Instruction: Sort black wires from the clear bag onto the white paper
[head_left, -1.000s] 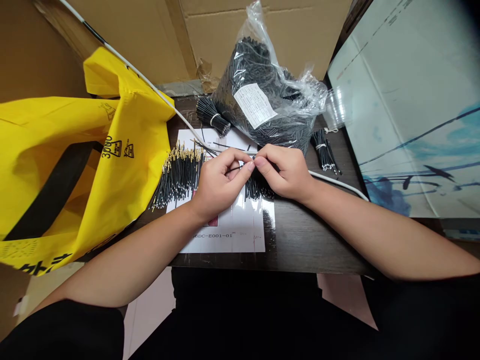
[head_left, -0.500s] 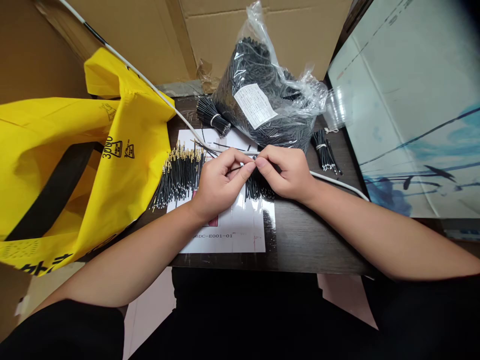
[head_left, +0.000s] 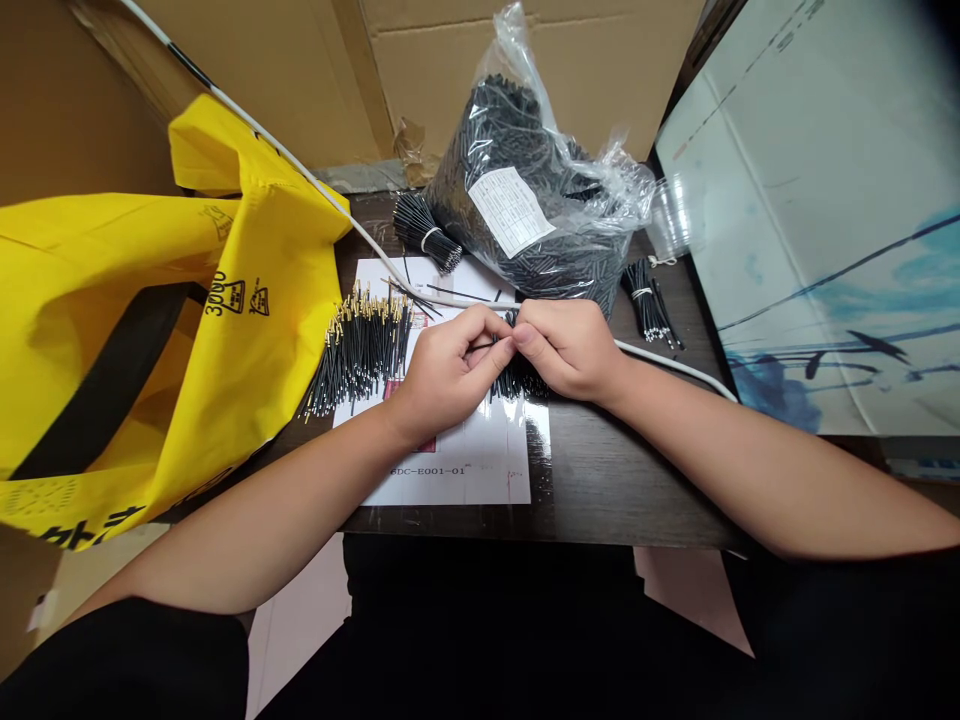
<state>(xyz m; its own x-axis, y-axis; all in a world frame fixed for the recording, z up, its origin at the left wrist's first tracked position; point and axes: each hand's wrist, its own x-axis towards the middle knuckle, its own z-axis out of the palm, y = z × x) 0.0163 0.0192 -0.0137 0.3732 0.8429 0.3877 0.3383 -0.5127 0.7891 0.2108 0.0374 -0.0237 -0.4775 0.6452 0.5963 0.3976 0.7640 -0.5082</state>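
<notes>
With the meeting fingertips as the clock's centre, the yellow bag (head_left: 292, 290) stands far out at nine, the gold-tipped wires (head_left: 364, 345) nearer at nine. The left hand (head_left: 448, 368) appears to pinch a thin black wire (head_left: 480, 346), which lies at nine, close to centre. More black wires (head_left: 517, 378) lie at six, just below the fingertips. The right hand (head_left: 574, 345), at three, has thumb and forefinger pressed together; what they grip is hidden. The step looks like fingertip work on the wire's end; the next move calls for a steady, light pinch.
</notes>
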